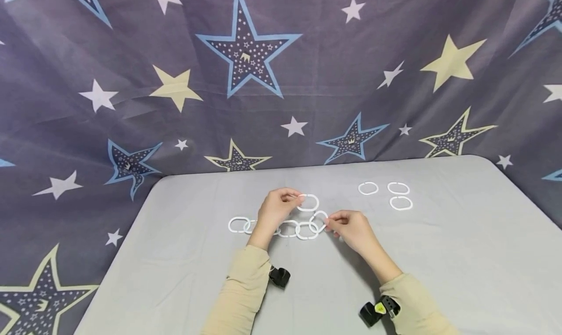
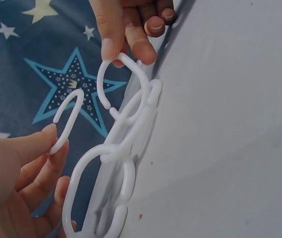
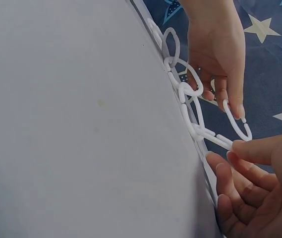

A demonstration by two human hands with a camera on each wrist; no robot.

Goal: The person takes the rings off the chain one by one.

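Note:
A chain of white oval plastic links (image 1: 288, 221) lies across the grey table, partly hidden behind my left forearm. Between thumb and fingertips, my left hand (image 1: 274, 209) pinches a separate white link (image 2: 72, 121), held just above the chain's right end. This link has a small gap in its side, seen in the right wrist view. My right hand (image 1: 354, 231) pinches the chain's end link (image 2: 143, 79), which is tilted up and hooked through its neighbour. That end link also has a gap, facing the left hand's side in the left wrist view. The two held links are close together but apart.
Toward the back right of the grey table (image 1: 461, 257) lie three loose white links, one link (image 1: 358, 188) left of a pair (image 1: 401, 209). A dark curtain with stars (image 1: 263, 120) hangs right behind the table's far edge. Black cameras (image 1: 281, 277) sit on both wrists.

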